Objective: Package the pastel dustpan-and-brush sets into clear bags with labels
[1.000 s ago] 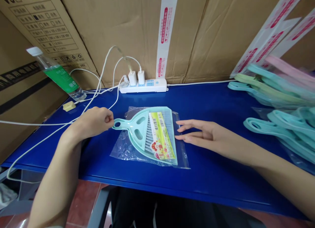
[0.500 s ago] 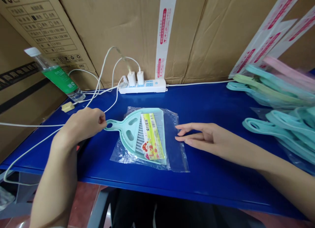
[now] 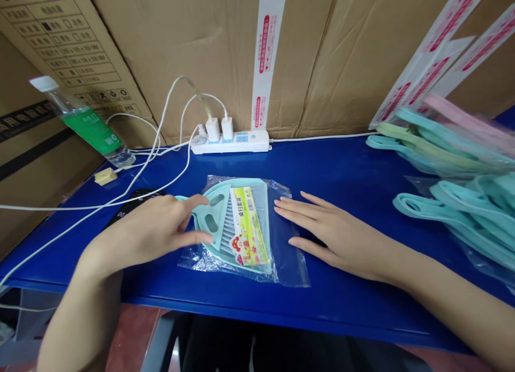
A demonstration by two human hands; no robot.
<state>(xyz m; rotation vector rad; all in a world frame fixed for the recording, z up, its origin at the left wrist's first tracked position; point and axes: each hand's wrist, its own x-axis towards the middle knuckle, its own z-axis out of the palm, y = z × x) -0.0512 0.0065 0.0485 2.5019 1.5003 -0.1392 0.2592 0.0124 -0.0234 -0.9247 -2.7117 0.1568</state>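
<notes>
A mint-green dustpan (image 3: 259, 222) with a small brush set in it lies flat on the blue table, its handle pointing left. A yellow-green printed card (image 3: 248, 227) rests across it. Clear plastic bag (image 3: 290, 262) film shows around the dustpan, mostly at its right and lower edges. My left hand (image 3: 156, 222) is over the handle, thumb and forefinger spread apart at the dustpan's left end; the other fingers are partly hidden. My right hand (image 3: 325, 230) lies flat, fingers spread, fingertips at the right side of the bag.
Several bagged dustpans (image 3: 462, 206) in mint, green and pink are piled at the right. A white power strip (image 3: 251, 141) with chargers stands by the cardboard boxes. A green-labelled bottle (image 3: 94, 131) leans at the left; a black phone (image 3: 129, 206) lies under white cables.
My left hand has let go of the handle's end, opened and moved right over it. My right hand has flattened and spread its fingers by the bag. More of the phone shows.
</notes>
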